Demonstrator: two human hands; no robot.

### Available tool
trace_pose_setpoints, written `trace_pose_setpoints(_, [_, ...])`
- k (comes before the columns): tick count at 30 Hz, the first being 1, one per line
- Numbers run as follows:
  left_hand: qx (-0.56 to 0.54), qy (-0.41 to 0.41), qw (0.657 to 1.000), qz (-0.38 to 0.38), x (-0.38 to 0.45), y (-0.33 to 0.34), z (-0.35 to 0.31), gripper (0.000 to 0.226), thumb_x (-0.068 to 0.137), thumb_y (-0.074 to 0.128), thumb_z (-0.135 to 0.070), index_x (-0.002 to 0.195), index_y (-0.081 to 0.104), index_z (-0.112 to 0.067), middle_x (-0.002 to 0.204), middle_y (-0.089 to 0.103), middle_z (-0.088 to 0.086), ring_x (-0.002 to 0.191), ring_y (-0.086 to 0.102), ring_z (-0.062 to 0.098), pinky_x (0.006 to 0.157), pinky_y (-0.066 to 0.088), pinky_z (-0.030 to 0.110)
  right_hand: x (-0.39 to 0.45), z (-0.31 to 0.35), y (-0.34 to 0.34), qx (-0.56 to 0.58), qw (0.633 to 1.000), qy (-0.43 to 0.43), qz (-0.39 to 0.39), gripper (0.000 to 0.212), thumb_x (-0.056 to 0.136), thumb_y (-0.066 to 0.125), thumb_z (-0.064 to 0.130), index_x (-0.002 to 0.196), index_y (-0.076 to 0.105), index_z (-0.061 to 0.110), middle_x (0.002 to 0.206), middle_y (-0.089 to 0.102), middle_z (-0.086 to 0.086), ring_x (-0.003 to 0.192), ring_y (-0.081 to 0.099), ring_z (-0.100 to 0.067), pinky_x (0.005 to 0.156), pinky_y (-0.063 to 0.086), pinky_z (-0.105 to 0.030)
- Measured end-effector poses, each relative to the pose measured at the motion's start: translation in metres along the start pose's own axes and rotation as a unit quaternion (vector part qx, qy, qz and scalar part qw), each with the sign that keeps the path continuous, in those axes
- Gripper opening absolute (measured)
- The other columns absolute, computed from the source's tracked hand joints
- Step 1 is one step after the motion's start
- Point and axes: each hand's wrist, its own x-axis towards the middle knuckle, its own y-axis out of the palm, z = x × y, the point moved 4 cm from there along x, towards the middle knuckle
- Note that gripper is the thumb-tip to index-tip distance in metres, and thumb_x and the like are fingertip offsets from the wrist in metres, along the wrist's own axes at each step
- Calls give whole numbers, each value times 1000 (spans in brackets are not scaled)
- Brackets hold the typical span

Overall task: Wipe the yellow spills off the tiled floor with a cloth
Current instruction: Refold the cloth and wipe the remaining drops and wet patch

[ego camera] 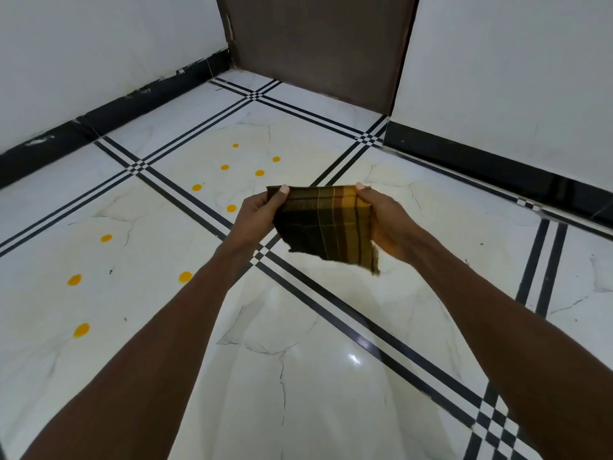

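Both arms reach forward, the left hand [257, 207] and right hand [381, 224] each pinching an upper corner of a folded brown-and-yellow checked cloth [326, 229], held in the air above the tiled floor [298, 376]. Yellow spills [196, 187] dot the white tiles to the left and beyond, near a brown door [318, 44].

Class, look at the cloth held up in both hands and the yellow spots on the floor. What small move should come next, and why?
Probably lower the cloth onto the nearest spot. Both the left hand and the right hand pinch its top corners, so it hangs in the air above the floor, and the yellow spots look unwiped.
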Motion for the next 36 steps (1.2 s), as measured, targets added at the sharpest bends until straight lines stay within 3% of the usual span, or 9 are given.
trace_pose_setpoints(3, [-25,-33,998,-37,2,4,7,37,106,49,-48,95,73,-22,93,76,-3,90,73,11,74,56,26,5,-8,22,26,998,57,-2,45,112,36,47,98,68,18,93,65,-8,102,64,-26,97,50,-42])
trace_pose_setpoints(6, [-29,-77,996,-44,-5,3,14,39,106,48,-48,91,71,-21,91,74,2,94,72,20,80,56,31,1,-17,36,82,989,124,-17,48,108,46,49,80,68,17,78,69,-5,92,68,-22,96,52,-39])
trace_pose_setpoints(11, [-96,-188,977,-42,-45,-28,6,32,97,68,-44,110,76,-17,109,79,11,112,73,30,105,55,49,-38,1,55,142,975,171,15,38,99,68,42,125,72,15,117,78,-6,113,73,-27,102,57,-47])
trace_pose_setpoints(17, [-90,-190,975,-69,-119,-87,-87,30,104,60,-28,128,66,-11,115,78,12,113,73,29,95,62,46,-105,93,100,211,956,206,6,22,104,63,19,116,75,6,93,79,-9,82,76,-17,71,63,-27])
trace_pose_setpoints(22, [-50,-180,978,-95,-174,-127,-187,25,109,51,-28,124,61,-12,101,74,-2,95,74,14,62,61,21,-154,180,144,130,973,192,13,29,113,45,27,136,62,26,120,78,-2,112,74,-22,88,62,-36])
trace_pose_setpoints(27, [-16,-187,975,-116,-225,-188,-253,25,108,52,-28,125,62,-12,100,71,-8,81,71,-5,62,51,5,-197,255,198,-14,990,133,35,35,111,37,47,143,51,43,145,62,7,135,57,-18,114,48,-50])
trace_pose_setpoints(31, [-22,-225,967,-121,-252,-243,-270,27,106,56,-26,124,64,-7,104,71,2,94,70,14,60,56,15,-220,286,247,28,984,167,54,34,111,42,42,143,54,35,140,66,6,130,62,-17,114,50,-46])
trace_pose_setpoints(34, [-37,-233,964,-125,-263,-288,-268,29,105,58,-28,122,65,-6,104,72,6,92,71,17,60,61,25,-233,298,289,125,969,207,53,28,108,55,33,134,65,29,123,78,3,119,72,-19,95,61,-37])
trace_pose_setpoints(36, [-53,-243,961,-124,-266,-303,-259,27,104,59,-33,117,67,-10,105,75,8,98,73,22,78,64,35,-241,298,301,158,962,217,47,30,106,59,29,135,66,29,123,78,1,116,74,-20,93,62,-39])
